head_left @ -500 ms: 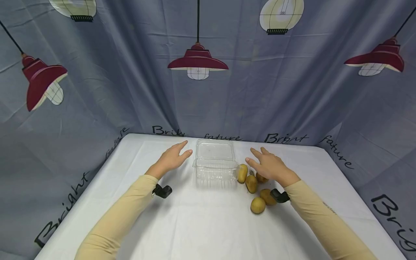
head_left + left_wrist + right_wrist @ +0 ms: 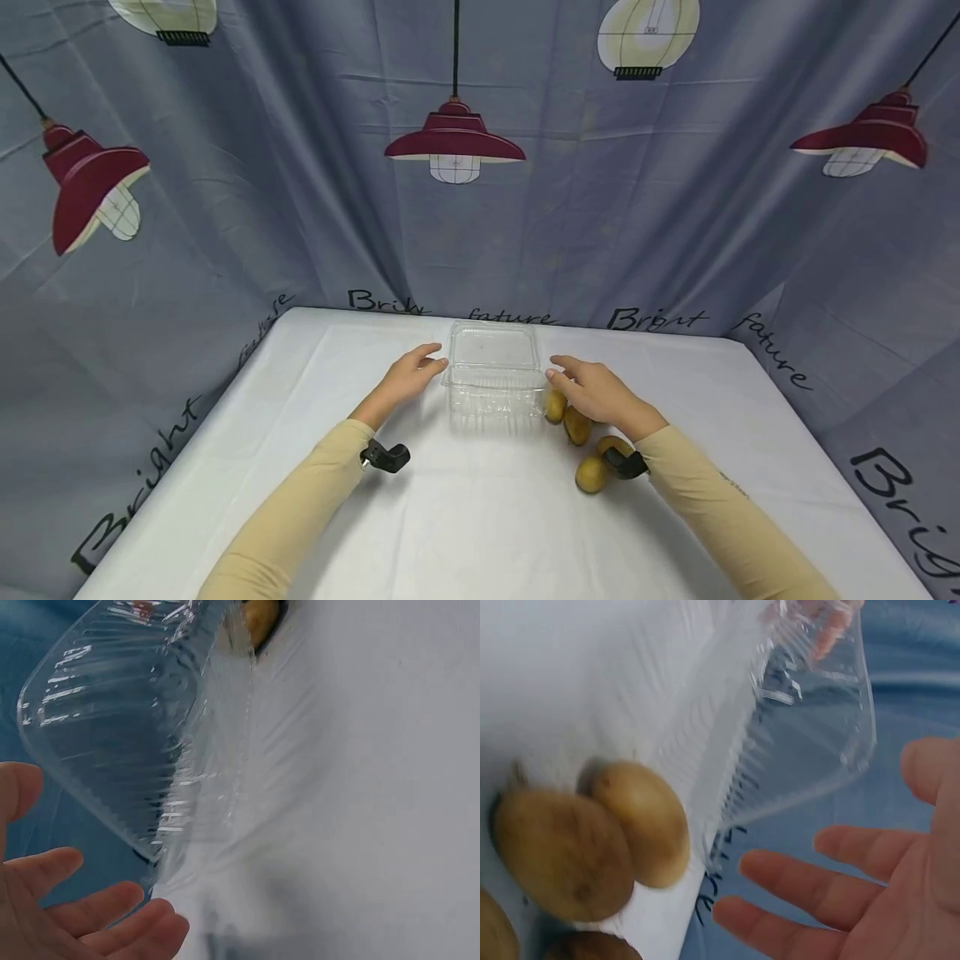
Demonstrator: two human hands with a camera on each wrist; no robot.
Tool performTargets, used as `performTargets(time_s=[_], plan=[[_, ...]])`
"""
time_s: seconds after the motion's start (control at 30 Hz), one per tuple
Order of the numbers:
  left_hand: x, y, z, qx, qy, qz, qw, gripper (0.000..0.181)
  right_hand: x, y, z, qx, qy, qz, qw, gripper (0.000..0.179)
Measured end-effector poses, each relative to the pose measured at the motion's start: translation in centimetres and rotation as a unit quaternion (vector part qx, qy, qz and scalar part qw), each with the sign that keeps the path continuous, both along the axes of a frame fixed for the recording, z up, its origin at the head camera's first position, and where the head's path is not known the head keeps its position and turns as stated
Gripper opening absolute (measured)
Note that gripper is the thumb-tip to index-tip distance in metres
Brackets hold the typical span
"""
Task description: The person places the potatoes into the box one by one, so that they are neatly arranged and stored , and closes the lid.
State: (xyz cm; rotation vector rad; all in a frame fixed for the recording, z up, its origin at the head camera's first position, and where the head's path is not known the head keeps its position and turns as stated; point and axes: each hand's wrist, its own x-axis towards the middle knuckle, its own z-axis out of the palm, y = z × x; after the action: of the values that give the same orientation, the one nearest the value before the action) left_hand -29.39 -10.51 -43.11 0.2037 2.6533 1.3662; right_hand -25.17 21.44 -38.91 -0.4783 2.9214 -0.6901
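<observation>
A clear plastic clamshell box (image 2: 497, 400) stands on the white table with its lid (image 2: 495, 346) raised at the back. My left hand (image 2: 408, 375) is just left of the box, fingers spread and holding nothing; the left wrist view shows a gap between the fingers (image 2: 112, 907) and the plastic. On the other side, my right hand (image 2: 596, 390) hovers above the potatoes beside the box's right edge, its fingers (image 2: 810, 889) loosely extended with nothing in them. Several potatoes lie there, among them one (image 2: 555, 406) against the box and another (image 2: 577, 426) near it.
Closer to the front, a round potato (image 2: 591, 474) lies beside another (image 2: 615, 446) partly covered by the right wrist camera (image 2: 625, 463). Behind the white table (image 2: 465, 533) hangs a blue-grey curtain (image 2: 315, 208) printed with lamps.
Both hands have moved inward toward the sides of the clear box. The right hand has also come lower in the view, over the potatoes. Box and potatoes stay put.
</observation>
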Motion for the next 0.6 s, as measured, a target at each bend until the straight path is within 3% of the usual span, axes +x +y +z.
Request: performTargets(time_s=[0.23, 0.6], plan=[[0.6, 0.7, -1.4, 0.118, -0.064, 0.028, 0.9905, 0.056, 0.6, -0.8, -1.1, -0.051, -0.005, -0.002, 0.9987, 0.052], [2.0, 1.0, -2.4, 0.167, -0.056, 0.032, 0.9839, 0.056, 2.1, -0.7, -1.5, -0.029, 0.015, 0.015, 0.9994, 0.047]])
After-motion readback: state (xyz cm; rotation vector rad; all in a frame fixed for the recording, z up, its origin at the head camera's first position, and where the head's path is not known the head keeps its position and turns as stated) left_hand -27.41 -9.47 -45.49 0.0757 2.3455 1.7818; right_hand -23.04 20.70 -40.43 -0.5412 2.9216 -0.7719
